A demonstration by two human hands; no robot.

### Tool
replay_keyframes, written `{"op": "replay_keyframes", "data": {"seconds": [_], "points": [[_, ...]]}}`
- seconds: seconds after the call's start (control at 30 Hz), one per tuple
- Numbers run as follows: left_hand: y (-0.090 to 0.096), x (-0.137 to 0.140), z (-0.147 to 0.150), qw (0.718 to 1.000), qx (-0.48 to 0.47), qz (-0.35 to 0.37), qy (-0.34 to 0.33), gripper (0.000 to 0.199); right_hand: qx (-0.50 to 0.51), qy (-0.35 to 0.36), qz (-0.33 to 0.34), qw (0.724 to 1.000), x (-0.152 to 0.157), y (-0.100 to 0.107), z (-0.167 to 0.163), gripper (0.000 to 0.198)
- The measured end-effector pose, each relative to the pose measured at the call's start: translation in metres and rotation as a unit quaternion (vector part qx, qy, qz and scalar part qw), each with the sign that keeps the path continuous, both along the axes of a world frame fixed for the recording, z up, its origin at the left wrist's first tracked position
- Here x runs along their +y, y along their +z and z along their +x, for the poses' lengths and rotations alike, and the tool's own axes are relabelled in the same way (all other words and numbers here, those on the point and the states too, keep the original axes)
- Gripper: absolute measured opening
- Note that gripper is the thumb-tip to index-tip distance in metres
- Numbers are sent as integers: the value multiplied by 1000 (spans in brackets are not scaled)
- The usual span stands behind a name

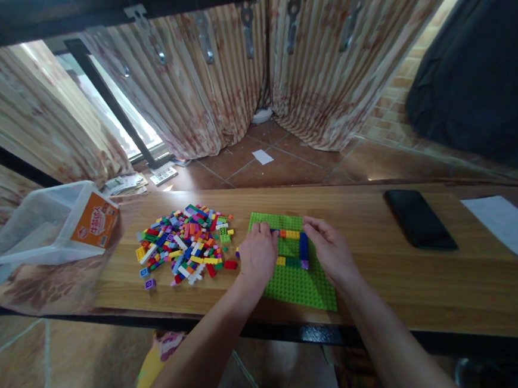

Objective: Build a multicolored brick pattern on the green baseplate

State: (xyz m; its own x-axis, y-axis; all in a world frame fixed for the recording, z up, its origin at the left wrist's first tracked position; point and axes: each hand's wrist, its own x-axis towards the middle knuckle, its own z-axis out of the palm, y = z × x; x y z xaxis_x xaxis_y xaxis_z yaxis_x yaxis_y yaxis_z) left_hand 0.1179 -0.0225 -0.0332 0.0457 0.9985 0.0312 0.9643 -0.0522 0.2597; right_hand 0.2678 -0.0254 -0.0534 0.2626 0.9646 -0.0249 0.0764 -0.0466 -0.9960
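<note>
A green studded baseplate (298, 293) lies on the wooden table, carrying a low rectangular outline of toy bricks. Its far row includes orange and yellow bricks (289, 234), a dark blue brick (304, 246) forms the right side, and a purple brick (304, 264) marks the near right corner. My left hand (258, 251) covers the outline's left part, fingers curled down and together; whatever they grip is hidden. At the far right corner, my right hand (329, 247) has its fingers stretched leftward beside the dark blue brick, with no brick visible in them.
A heap of mixed toy bricks (187, 242) spreads left of the baseplate. Farther left is a clear plastic bin (45, 225) with an orange label. A black phone (419, 218) and white paper (503, 224) lie to the right. A dark metal bar (166, 4) crosses above.
</note>
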Motion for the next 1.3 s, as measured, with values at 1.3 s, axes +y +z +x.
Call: {"op": "replay_keyframes", "data": {"seconds": [1.3], "points": [[13, 9, -65, 916, -281, -152, -244, 37, 49, -37, 12, 998, 3, -8, 6, 39]]}}
